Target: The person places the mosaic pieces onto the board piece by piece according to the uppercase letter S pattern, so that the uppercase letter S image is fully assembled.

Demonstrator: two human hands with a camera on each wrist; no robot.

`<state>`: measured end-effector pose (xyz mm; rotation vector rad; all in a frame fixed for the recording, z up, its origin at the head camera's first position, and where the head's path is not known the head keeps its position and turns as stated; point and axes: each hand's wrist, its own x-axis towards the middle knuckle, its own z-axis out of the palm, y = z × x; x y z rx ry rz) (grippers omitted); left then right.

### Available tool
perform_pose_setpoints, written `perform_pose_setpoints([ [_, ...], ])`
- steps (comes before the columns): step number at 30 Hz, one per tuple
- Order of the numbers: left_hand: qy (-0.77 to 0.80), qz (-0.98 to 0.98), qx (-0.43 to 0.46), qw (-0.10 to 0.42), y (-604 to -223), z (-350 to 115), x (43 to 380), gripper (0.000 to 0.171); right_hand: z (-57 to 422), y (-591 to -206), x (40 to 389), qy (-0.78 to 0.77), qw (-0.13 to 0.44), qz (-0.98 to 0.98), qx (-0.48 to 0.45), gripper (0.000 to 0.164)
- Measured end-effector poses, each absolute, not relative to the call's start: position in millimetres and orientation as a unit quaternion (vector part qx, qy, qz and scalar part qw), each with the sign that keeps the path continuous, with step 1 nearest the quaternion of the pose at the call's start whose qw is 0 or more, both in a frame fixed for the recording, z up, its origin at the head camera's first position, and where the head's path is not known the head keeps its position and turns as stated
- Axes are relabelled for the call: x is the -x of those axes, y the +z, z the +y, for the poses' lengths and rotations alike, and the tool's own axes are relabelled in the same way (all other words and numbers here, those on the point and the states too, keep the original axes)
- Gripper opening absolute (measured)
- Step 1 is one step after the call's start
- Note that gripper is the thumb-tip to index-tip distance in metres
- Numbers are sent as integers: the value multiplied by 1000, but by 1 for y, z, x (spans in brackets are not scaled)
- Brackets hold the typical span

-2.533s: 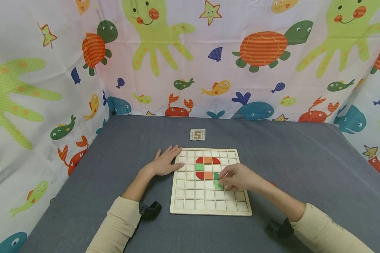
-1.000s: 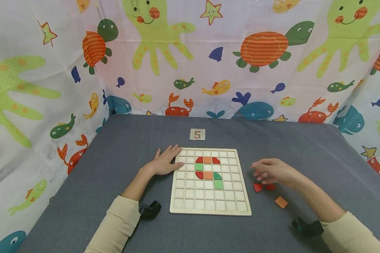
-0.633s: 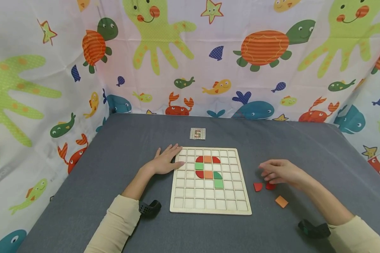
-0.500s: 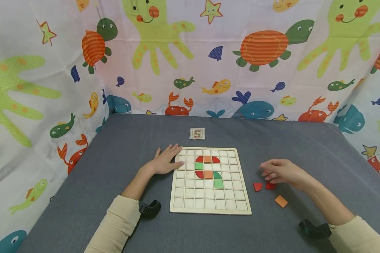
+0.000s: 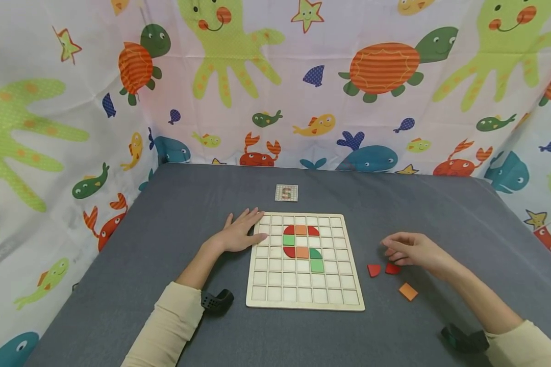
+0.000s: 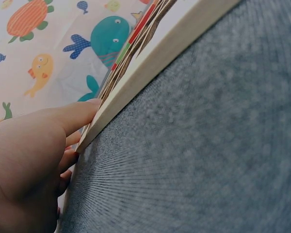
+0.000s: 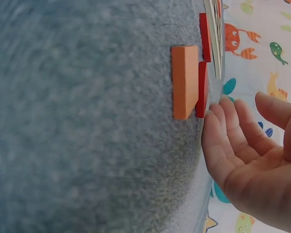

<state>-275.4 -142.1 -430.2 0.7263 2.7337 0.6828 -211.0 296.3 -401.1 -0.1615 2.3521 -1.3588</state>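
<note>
My left hand (image 5: 239, 233) rests with spread fingers at the left edge of a wooden grid board (image 5: 298, 299); in the left wrist view its thumb (image 6: 82, 115) lies on the board's rim. Red quarter-round, orange square and green tiles sit in the cells, among them a light green square (image 5: 317, 266) and a dark green quarter-round (image 5: 315, 253). To the right of the board my right hand (image 5: 415, 251) hovers with loosely bent fingers, holding nothing. Just below it lie two red tiles (image 5: 374, 270) and an orange square tile (image 5: 408, 292), which also shows in the right wrist view.
Behind the board lies a small pattern card (image 5: 286, 193) showing an S shape on a grid. Grey cloth (image 5: 202, 193) covers the table. A white curtain (image 5: 275, 66) printed with sea animals hangs around the back and sides.
My right hand has left the light green square on the board and moved right, over the loose red tiles, then drifted slightly farther right. The left hand has stayed in place.
</note>
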Motion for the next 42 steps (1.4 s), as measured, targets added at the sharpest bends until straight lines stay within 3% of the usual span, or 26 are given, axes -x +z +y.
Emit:
perform_pose_setpoints([
  [13, 233, 933, -250, 115, -432, -144, 276, 71, 299, -411, 203, -446, 142, 872, 145, 39],
  [22, 232, 934, -246, 118, -432, -144, 276, 70, 298, -412, 200, -444, 153, 865, 176, 38],
  [42, 239, 931, -251, 113, -430, -142, 276, 69, 300, -412, 200, -380, 111, 895, 208, 39],
])
